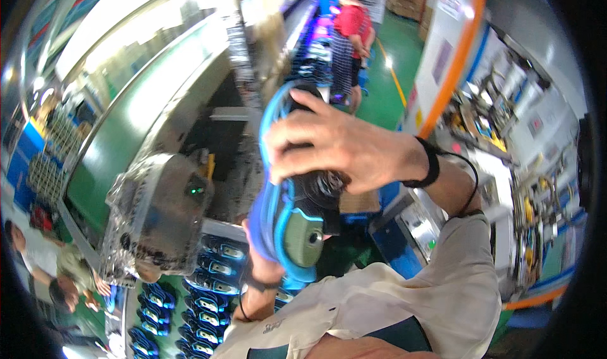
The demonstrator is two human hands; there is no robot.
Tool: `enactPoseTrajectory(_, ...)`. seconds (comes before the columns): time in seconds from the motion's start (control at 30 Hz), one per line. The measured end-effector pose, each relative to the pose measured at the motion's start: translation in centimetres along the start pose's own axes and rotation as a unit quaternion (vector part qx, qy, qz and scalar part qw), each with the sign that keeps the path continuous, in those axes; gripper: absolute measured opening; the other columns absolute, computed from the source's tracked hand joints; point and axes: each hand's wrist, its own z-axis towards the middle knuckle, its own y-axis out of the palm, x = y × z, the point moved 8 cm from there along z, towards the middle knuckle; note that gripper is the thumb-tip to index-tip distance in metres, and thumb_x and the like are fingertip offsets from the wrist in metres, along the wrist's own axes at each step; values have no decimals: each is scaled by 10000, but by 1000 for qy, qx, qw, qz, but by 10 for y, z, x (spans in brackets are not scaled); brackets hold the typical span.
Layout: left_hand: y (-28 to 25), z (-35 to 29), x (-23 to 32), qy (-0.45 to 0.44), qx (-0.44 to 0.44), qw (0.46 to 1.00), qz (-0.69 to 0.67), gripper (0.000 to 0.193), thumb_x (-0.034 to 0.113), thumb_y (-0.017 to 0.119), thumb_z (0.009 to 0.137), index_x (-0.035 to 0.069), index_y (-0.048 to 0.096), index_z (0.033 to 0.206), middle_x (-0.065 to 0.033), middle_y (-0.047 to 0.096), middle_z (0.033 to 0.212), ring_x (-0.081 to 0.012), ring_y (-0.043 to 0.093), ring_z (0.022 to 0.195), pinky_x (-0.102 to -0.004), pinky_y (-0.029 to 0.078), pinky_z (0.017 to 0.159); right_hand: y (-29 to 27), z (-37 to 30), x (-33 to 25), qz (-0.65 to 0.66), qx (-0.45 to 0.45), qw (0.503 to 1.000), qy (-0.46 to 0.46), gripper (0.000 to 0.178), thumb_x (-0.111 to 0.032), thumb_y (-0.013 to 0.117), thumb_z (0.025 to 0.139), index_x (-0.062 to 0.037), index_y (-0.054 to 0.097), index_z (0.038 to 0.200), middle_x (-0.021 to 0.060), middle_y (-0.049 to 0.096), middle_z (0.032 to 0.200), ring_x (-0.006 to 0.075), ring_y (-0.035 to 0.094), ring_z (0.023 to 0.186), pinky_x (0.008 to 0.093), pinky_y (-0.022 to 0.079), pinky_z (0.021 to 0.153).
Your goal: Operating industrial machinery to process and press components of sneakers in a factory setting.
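Note:
A shoe (286, 202) with a black upper, light-blue edging and a thick blue-violet sole is held up in front of my chest. An olive-green part with a round hole, which looks like the top of a shoe last, shows at its near end. My right hand (341, 144) grips the far end from above, with fingers bent over the black upper. My left hand (262, 264) holds the near end low on the sole side; its fingers are mostly hidden behind the shoe. Dark bands circle both wrists.
Several similar shoes (205, 315) stand in rows at lower left. Beside them is a metal machine housing (158, 213) with a green light, along a green conveyor belt (129, 122). A person in red (353, 24) stands far ahead; other people are at far left. Machinery (506, 118) fills the right.

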Motion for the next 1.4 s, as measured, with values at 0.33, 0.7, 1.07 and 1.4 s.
enactPoseTrajectory(0.33,68,112,-180,-179,-156,969,74,558,351,513,947,-15,487,1367,-183,596,1317,-326,580,1207,-459,423,1075,57,-360,-10,451,611,565,322,659,-299,674,922,-54,394,1465,114,566,1341,196,612,1120,360,494,984)
enactPoseTrajectory(0.7,176,157,-456,-280,-345,805,393,569,379,580,980,-27,493,1368,-76,601,1231,-181,591,1064,-302,479,921,55,-585,-185,-102,675,298,667,575,-96,813,718,-23,590,1243,51,658,996,127,602,888,272,492,843)
enactPoseTrajectory(1.07,158,371,-722,104,-213,586,775,605,306,763,711,-64,601,1162,-273,673,1083,-375,674,959,-457,514,879,12,-674,-295,-269,635,145,709,552,-14,719,744,9,562,1272,46,628,1059,136,600,918,273,492,867)
enactPoseTrajectory(1.4,158,291,-593,-383,-120,869,288,213,90,719,833,-4,679,1019,-88,702,982,-192,679,847,-344,580,713,-125,-879,-145,-162,314,268,896,671,-374,807,681,43,631,1176,173,700,919,250,665,859,356,521,790)
